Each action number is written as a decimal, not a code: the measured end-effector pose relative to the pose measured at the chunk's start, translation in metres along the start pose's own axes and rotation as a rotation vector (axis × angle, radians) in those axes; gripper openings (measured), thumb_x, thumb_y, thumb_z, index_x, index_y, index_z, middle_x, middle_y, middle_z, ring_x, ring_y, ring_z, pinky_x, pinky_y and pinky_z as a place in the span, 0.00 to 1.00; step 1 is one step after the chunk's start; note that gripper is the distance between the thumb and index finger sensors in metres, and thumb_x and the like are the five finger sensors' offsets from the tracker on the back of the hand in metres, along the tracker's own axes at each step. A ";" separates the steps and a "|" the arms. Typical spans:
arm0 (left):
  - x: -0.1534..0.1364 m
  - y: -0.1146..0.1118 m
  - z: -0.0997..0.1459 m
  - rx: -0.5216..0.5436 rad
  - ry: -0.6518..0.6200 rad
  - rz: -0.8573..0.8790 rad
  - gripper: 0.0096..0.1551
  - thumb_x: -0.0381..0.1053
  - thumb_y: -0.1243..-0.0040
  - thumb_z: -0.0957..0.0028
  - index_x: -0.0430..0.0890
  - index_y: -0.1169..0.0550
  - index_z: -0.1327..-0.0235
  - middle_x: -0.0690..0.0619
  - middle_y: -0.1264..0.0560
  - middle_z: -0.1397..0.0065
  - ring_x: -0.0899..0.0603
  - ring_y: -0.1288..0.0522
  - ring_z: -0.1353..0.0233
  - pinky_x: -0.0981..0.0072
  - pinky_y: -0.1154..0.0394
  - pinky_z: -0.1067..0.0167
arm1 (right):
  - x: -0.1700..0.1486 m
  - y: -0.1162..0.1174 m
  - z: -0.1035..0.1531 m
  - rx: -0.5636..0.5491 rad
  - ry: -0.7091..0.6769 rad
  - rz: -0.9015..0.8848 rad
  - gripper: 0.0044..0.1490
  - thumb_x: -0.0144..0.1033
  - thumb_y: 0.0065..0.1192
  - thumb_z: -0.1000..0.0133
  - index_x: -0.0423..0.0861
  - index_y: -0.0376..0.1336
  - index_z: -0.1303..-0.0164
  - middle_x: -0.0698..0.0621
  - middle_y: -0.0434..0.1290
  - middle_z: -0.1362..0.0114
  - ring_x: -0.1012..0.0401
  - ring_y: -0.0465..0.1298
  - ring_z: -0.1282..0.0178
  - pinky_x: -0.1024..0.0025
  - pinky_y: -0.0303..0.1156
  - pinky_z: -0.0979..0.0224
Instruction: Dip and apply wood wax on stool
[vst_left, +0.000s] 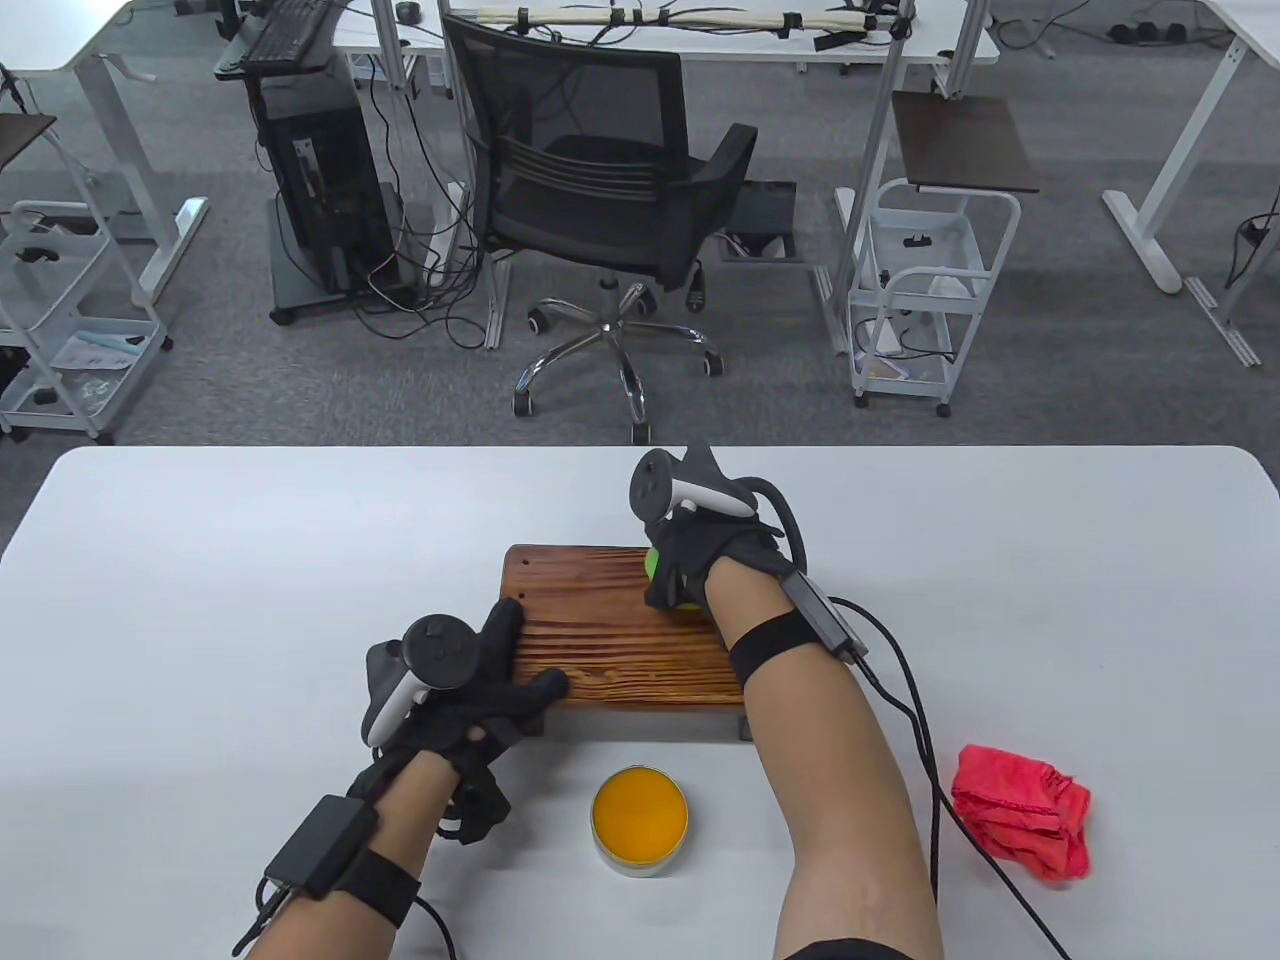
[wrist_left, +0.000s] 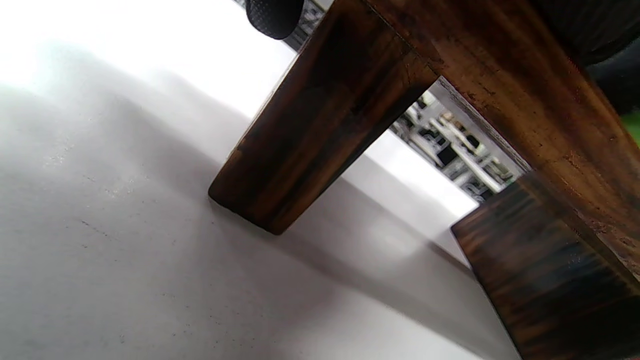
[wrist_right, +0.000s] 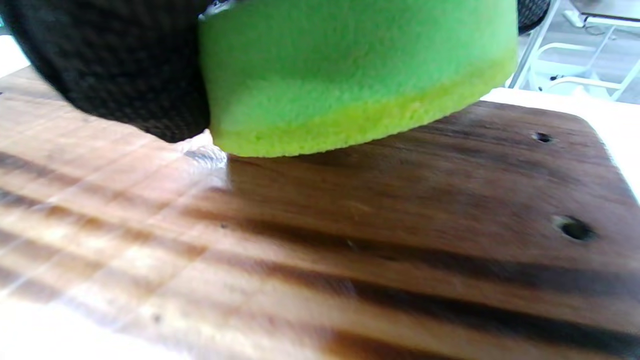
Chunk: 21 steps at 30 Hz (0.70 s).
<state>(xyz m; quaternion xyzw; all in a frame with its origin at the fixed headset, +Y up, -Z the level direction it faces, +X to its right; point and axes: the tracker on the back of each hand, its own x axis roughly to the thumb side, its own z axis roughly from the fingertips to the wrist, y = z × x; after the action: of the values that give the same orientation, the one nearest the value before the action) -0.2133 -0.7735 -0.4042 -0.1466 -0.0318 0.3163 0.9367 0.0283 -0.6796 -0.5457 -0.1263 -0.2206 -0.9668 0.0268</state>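
A small dark wooden stool (vst_left: 610, 640) stands mid-table, its grained top (wrist_right: 400, 240) filling the right wrist view. My right hand (vst_left: 690, 570) grips a green and yellow sponge (wrist_right: 350, 80) and presses its yellow face onto the stool's far right part. A wet wax smear (wrist_right: 202, 150) shows beside the sponge. My left hand (vst_left: 495, 680) lies on the stool's near left corner, fingers spread over the top and edge. The left wrist view looks under the stool at a leg (wrist_left: 320, 125) on the white table. An open tin of orange wax (vst_left: 640, 818) sits in front of the stool.
A crumpled red cloth (vst_left: 1020, 810) lies on the table at the right, beside the right glove's cable (vst_left: 920, 730). The white table's far edge (vst_left: 640, 450) faces an office chair (vst_left: 600, 200), carts and desks on the floor beyond.
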 end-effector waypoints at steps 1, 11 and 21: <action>0.000 0.000 0.000 -0.001 0.000 0.000 0.68 0.84 0.42 0.53 0.63 0.66 0.16 0.36 0.51 0.10 0.21 0.59 0.17 0.12 0.62 0.32 | 0.004 0.001 -0.001 -0.012 -0.012 0.007 0.63 0.62 0.79 0.56 0.51 0.50 0.16 0.44 0.49 0.10 0.35 0.54 0.18 0.35 0.60 0.23; 0.000 0.000 0.000 -0.001 -0.004 -0.001 0.68 0.84 0.42 0.53 0.63 0.66 0.16 0.36 0.50 0.10 0.21 0.59 0.17 0.12 0.62 0.33 | 0.018 -0.002 -0.005 -0.018 -0.010 0.045 0.63 0.62 0.78 0.55 0.51 0.50 0.16 0.44 0.49 0.10 0.35 0.53 0.18 0.35 0.60 0.22; 0.000 0.000 0.000 -0.001 -0.005 0.001 0.68 0.84 0.42 0.53 0.63 0.66 0.16 0.36 0.50 0.10 0.21 0.59 0.17 0.12 0.62 0.33 | 0.031 -0.005 -0.008 -0.005 0.004 0.063 0.62 0.62 0.78 0.55 0.51 0.50 0.16 0.44 0.49 0.10 0.35 0.53 0.17 0.35 0.59 0.22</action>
<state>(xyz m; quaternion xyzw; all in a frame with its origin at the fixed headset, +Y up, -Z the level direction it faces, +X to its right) -0.2138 -0.7735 -0.4046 -0.1464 -0.0344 0.3173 0.9363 -0.0035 -0.6786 -0.5467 -0.1312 -0.2142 -0.9662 0.0574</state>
